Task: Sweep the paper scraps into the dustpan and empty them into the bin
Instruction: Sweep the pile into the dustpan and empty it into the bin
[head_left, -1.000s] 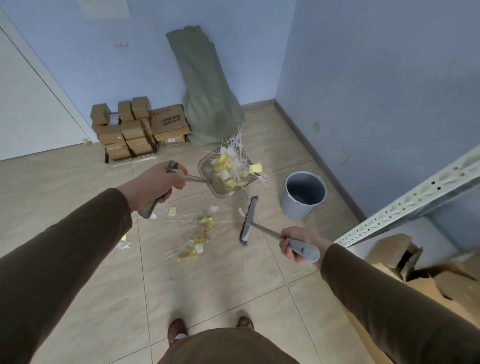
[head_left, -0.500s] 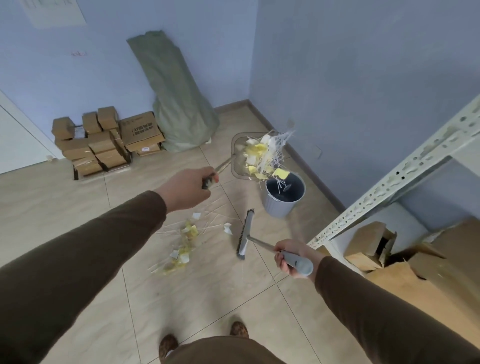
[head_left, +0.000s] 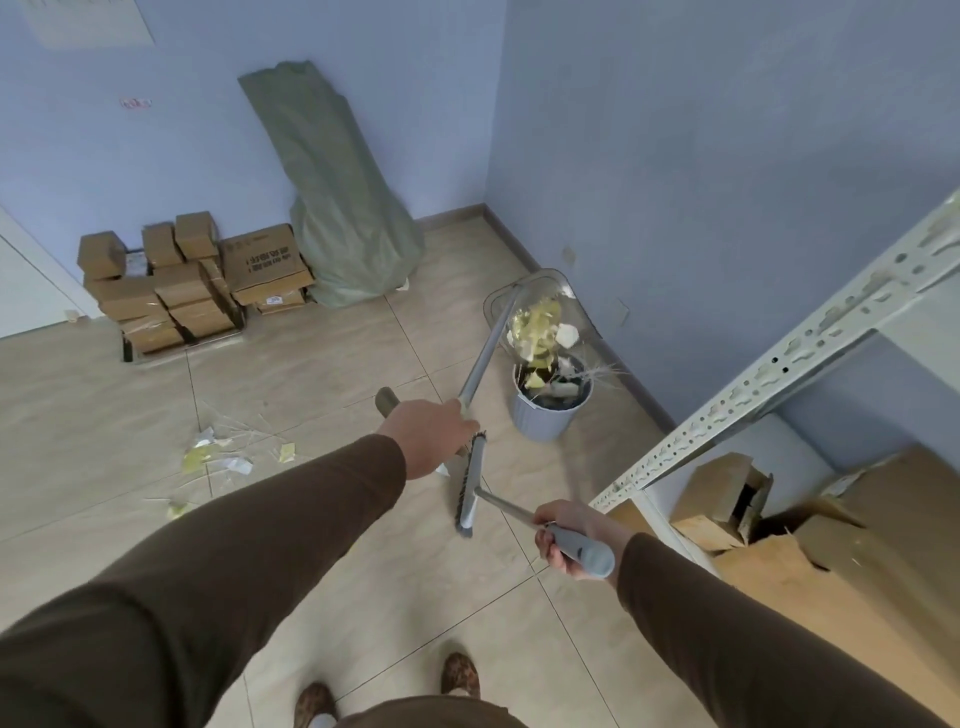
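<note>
Dustpan (head_left: 545, 306) now tipped over bin (head_left: 550, 415)

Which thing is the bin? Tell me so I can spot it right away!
Find the corner where the two blue walls meet, then follow the right-hand wall's skirting toward the metal shelf. The bin stands on the floor there, under the tipped clear dustpan. It is the only small round grey tub; everything nearby is brown boxes.

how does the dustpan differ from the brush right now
The dustpan is clear, held tipped over the bin by the left hand, spilling scraps. The brush is grey and opaque, held low over the floor by the right hand, idle. Both have long handles.
</note>
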